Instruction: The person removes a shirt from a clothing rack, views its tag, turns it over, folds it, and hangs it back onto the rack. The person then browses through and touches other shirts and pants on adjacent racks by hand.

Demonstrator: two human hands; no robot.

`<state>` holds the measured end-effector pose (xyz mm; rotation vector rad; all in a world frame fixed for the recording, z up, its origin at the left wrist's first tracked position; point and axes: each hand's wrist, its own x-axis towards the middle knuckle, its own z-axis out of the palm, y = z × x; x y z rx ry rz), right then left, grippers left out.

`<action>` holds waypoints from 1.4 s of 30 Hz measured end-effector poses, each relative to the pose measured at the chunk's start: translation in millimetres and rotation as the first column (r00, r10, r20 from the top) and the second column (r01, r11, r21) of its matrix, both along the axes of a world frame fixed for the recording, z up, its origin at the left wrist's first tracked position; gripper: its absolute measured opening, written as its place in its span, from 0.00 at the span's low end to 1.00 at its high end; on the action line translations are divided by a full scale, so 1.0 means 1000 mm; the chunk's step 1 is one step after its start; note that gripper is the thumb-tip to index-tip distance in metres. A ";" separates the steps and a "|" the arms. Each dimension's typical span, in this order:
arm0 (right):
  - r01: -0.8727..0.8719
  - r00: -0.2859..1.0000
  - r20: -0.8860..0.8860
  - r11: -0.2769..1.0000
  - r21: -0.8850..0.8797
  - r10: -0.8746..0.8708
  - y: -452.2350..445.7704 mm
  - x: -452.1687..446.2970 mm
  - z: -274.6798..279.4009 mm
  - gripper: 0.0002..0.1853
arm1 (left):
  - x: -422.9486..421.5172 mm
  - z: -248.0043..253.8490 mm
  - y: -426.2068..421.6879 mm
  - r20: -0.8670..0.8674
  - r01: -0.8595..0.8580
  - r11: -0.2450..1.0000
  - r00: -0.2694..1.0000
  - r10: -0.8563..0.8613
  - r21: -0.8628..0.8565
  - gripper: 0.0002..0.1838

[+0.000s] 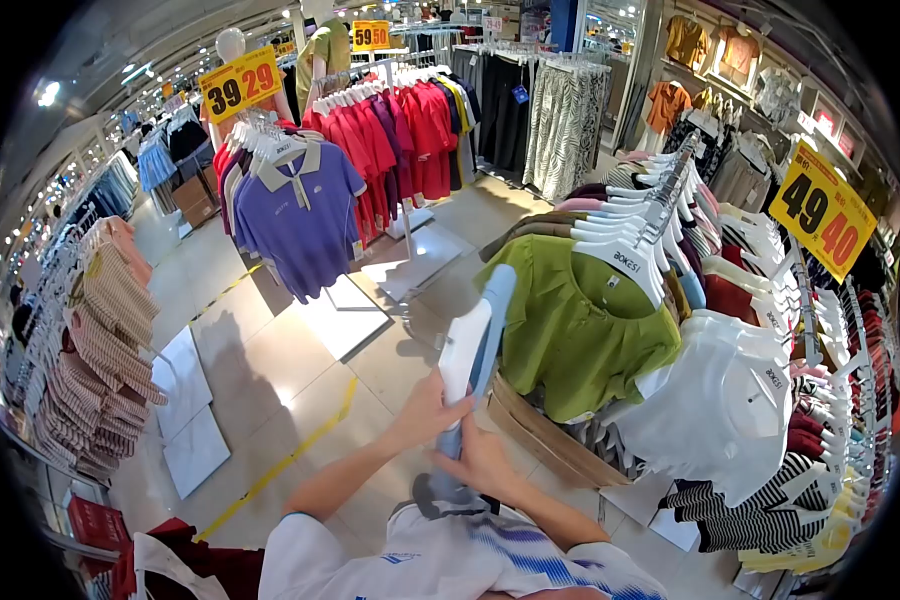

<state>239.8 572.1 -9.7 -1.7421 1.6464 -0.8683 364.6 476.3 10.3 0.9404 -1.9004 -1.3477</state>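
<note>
Both hands hold a long, narrow white and grey-blue object [460, 352] upright in front of my chest. It resembles clothes hangers seen edge-on, but its exact kind is unclear. My left hand [428, 412] is closed around the lower white part, thumb across its front. Just below and to the right, my right hand [478, 456] is closed on the grey-blue lower part. A blurred grey piece hangs beneath the hands, against my shirt. Nearest to the object's right side is a green top [585, 325] on a white hanger; a white top [715, 400] hangs farther right.
A metal rack [670, 185] of hung clothes curves along my right. Purple polo shirts [300, 210] and red garments hang ahead. Striped tops [120, 300] line the left. White panels [182, 435] and a yellow tape line [280, 460] lie on the tiled floor.
</note>
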 end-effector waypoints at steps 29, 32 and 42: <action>-0.471 0.881 -0.067 0.859 -0.201 0.468 0.096 -0.154 0.091 0.19 | 0.014 0.093 -0.019 0.156 0.964 0.252 0.263 -0.952 -0.090 0.17; -0.379 0.924 -0.035 0.899 -0.221 0.381 0.105 -0.159 0.085 0.19 | 0.002 0.103 -0.020 0.184 0.973 0.225 0.231 -0.955 -0.054 0.17; 0.506 0.818 0.069 0.657 -0.558 -0.571 0.089 -0.140 0.058 0.17 | 0.004 0.089 -0.001 -0.116 0.510 0.569 0.802 -0.586 0.645 0.09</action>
